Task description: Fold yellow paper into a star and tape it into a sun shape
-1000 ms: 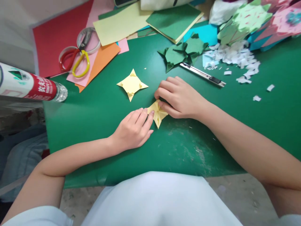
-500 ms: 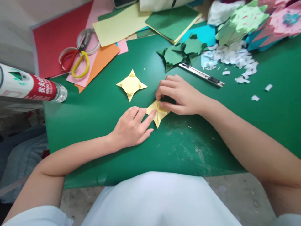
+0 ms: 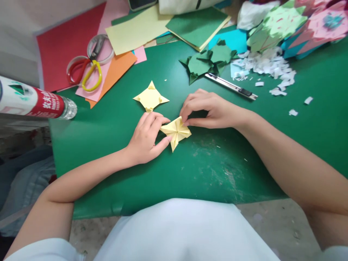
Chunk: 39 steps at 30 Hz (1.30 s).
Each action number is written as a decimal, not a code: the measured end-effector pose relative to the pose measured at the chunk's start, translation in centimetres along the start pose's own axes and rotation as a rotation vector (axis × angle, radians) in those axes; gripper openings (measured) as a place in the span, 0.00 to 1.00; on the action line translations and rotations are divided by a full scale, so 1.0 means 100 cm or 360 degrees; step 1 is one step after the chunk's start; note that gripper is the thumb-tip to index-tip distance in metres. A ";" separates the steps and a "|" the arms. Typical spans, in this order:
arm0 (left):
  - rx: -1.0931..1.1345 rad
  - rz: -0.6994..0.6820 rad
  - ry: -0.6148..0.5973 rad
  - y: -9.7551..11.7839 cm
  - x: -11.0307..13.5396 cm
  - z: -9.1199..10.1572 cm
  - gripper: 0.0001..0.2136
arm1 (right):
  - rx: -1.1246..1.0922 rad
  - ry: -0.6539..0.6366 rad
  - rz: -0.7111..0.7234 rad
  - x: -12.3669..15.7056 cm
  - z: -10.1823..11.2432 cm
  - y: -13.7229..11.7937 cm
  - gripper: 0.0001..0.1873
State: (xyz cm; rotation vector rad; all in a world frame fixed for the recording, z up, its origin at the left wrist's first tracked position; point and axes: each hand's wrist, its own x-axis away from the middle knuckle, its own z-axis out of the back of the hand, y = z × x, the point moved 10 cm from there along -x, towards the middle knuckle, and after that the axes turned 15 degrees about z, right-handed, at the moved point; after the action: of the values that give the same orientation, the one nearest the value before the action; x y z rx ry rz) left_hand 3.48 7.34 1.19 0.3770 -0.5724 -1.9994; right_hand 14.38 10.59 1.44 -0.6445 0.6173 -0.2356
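Note:
A small yellow folded paper piece [image 3: 176,132] with creases meeting at its middle lies on the green mat [image 3: 206,170]. My left hand [image 3: 146,139] pinches its left corner with curled fingers. My right hand [image 3: 210,108] pinches its upper right corner between thumb and forefinger. A second yellow folded star [image 3: 150,97] lies flat just beyond my left hand, untouched.
Green folded paper shapes [image 3: 208,59] and a utility knife [image 3: 231,86] lie behind my right hand. White paper scraps [image 3: 269,69] spread at the right. Scissors [image 3: 88,67] rest on coloured sheets at the back left. A plastic bottle [image 3: 35,101] lies at the left edge.
The yellow piece has shifted slightly left and turned. My left hand went from pressing flat on its corner to pinching it. My right hand's fingers moved from covering it to gripping its corner.

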 end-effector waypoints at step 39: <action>0.0719 0.0341 0.0004 -0.025 -0.006 0.006 0.09 | 0.0169 0.0463 -0.0368 -0.006 -0.011 -0.006 0.05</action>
State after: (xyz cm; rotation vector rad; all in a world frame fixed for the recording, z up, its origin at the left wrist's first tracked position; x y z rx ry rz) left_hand 1.59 9.01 0.35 0.5649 -1.0234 -1.6551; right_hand 13.20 9.78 1.38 -0.5828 0.8036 -0.5815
